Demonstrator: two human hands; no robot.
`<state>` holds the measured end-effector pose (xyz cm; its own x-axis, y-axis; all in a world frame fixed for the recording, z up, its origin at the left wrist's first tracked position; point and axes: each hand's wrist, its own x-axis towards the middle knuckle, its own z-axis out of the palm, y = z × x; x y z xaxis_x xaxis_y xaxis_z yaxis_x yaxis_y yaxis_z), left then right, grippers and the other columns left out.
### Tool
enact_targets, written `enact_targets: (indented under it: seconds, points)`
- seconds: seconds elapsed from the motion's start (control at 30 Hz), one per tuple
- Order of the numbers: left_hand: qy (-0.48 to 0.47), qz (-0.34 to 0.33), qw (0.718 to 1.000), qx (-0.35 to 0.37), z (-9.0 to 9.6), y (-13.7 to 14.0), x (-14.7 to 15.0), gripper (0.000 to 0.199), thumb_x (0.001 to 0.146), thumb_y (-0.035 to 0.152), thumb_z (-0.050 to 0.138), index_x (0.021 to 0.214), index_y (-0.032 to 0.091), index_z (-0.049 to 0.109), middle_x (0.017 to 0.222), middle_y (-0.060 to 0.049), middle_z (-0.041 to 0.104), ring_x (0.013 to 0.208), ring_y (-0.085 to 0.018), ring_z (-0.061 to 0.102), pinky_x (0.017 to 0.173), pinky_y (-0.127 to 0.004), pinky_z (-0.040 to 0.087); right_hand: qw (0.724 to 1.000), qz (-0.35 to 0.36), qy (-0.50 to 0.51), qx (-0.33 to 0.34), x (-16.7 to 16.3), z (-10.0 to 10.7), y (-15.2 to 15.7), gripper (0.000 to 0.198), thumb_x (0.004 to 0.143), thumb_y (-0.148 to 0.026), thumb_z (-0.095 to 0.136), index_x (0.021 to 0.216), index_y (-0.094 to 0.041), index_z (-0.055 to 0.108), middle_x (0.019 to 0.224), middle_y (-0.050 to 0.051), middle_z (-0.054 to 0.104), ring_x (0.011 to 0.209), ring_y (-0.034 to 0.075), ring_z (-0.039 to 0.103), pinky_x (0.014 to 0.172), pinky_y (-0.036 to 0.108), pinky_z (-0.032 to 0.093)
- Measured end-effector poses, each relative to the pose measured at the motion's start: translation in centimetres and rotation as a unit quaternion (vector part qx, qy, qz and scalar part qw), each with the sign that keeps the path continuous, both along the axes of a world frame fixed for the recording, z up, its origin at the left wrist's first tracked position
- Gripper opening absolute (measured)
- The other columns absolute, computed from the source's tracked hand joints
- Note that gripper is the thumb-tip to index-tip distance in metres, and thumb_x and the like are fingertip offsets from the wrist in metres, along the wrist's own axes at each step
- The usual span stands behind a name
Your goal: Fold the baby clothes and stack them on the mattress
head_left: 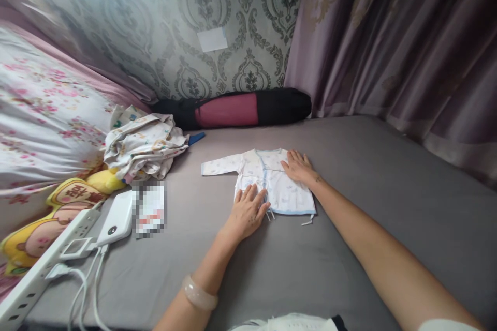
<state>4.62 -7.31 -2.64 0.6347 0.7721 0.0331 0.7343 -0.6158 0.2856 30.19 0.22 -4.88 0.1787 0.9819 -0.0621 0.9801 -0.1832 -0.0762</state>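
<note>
A small white baby shirt (289,194) with pale prints, blue trim and tie strings lies spread on the grey sheet (349,279). Its left-side sleeve stretches out flat; the other sleeve does not extend past the body, and that shoulder is partly covered. My left hand (247,211) rests palm down on the lower left front, fingers spread. On the upper right shoulder area lies my right hand (298,166), flat with its fingers extended. Neither hand grips the fabric. A bangle (199,294) circles my left wrist.
Crumpled printed cloth (145,139) lies at the left, above a yellow cartoon cushion (73,204). Nearer are a white power bank (116,217), a blurred-out packet (151,212), a white power strip (23,295) and cables. A black-and-red long bag (229,109) lies along the wall.
</note>
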Motion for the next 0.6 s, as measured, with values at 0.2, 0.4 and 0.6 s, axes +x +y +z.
enact_targets:
  seconds: [0.2,0.4,0.6]
  points:
    - [-0.190,0.076,0.978,-0.042,1.2,3.4,1.0,0.035,0.094,0.040,0.041,0.112,0.021,0.065,0.113,-0.009,0.068,0.098,-0.021,0.065,0.091,-0.034,0.048,0.998,-0.006,0.038,0.042,-2.5,0.6,1.4,0.068,0.097,-0.045,0.016,0.149,-0.002,0.027,0.157,0.018,0.020,0.145,0.027,0.016,0.116,0.041,0.011]
    - [-0.231,0.297,0.926,0.006,0.9,9.4,-0.1,0.031,0.089,0.032,0.048,0.108,0.014,0.066,0.106,-0.013,0.066,0.094,-0.022,0.062,0.093,-0.035,0.045,0.997,-0.033,0.030,0.062,-3.9,-0.6,1.4,0.071,0.097,-0.049,0.017,0.149,-0.001,0.027,0.156,0.018,0.023,0.145,0.028,0.015,0.116,0.045,0.005]
    - [-0.163,0.486,0.858,0.027,0.1,12.3,-2.8,0.042,0.087,0.035,0.050,0.120,0.012,0.059,0.123,-0.020,0.053,0.121,-0.034,0.047,0.100,-0.043,0.038,0.998,-0.031,0.024,0.058,-3.8,-0.7,1.3,0.071,0.097,-0.049,0.017,0.148,-0.002,0.028,0.156,0.017,0.024,0.144,0.028,0.016,0.116,0.045,0.006]
